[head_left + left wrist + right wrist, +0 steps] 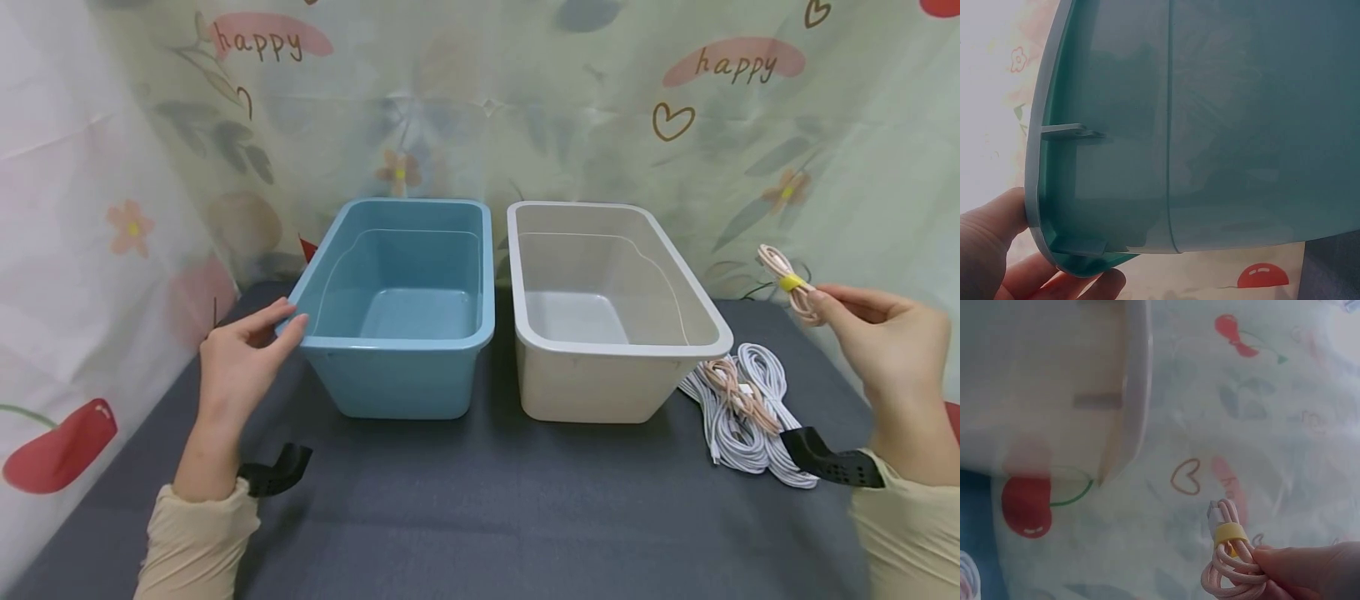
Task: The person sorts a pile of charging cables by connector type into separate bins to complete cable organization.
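My right hand (903, 346) pinches a coiled pink charging cable (774, 262) between thumb and fingers, raised above the table at the right. A yellow strap (1230, 532) binds the coil, and a metal plug shows at its upper end in the right wrist view. With my left hand (240, 358) I hold the near left corner of the blue plastic bin (397, 379), thumb and fingers about its rim (1034, 215). Beside it stands a cream plastic bin (592, 383). Both bins have bare floors in the head view.
Right of the cream bin lies a pile of coiled white cables (765, 379) with a pink cable (738, 398) on top, partly behind the bin and my wrist strap (832, 458). A dark cloth (517, 508) covers the table. Patterned curtains (487, 100) hang behind and at the sides.
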`<move>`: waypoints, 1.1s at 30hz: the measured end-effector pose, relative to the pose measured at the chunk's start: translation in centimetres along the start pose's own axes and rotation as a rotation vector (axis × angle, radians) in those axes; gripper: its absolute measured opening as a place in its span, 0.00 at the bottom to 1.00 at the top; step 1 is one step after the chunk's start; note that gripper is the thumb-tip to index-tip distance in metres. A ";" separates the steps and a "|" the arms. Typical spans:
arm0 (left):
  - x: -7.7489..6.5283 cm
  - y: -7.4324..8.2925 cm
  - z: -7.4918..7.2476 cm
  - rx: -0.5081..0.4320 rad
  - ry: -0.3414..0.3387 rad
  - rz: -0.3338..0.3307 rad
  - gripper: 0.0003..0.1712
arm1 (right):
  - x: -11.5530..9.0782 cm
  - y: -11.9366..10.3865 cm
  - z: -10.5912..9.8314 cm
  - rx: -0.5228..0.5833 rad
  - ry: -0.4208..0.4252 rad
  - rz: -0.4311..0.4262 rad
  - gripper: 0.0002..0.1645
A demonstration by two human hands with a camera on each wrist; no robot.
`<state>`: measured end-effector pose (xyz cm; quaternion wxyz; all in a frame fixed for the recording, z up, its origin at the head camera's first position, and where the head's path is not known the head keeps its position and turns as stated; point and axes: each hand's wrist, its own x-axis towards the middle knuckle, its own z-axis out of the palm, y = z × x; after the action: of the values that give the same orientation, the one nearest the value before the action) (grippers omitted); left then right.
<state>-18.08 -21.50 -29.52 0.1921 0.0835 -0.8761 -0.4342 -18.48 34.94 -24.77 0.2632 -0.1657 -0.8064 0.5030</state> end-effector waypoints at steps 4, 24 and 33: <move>0.0 0.0 0.0 0.002 0.001 -0.001 0.31 | -0.2 -1.2 0.5 -0.011 -0.005 -0.036 0.09; -0.1 0.0 0.1 -0.020 0.001 -0.004 0.30 | -1.0 -8.5 5.1 0.203 -0.249 -0.227 0.08; 0.0 0.1 0.1 -0.030 -0.002 -0.002 0.29 | -1.4 -11.7 8.5 0.195 -0.306 -0.322 0.09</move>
<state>-18.09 -21.39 -29.52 0.1921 0.0811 -0.8696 -0.4476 -22.43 22.92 -17.65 0.2296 0.0694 -0.8006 0.5491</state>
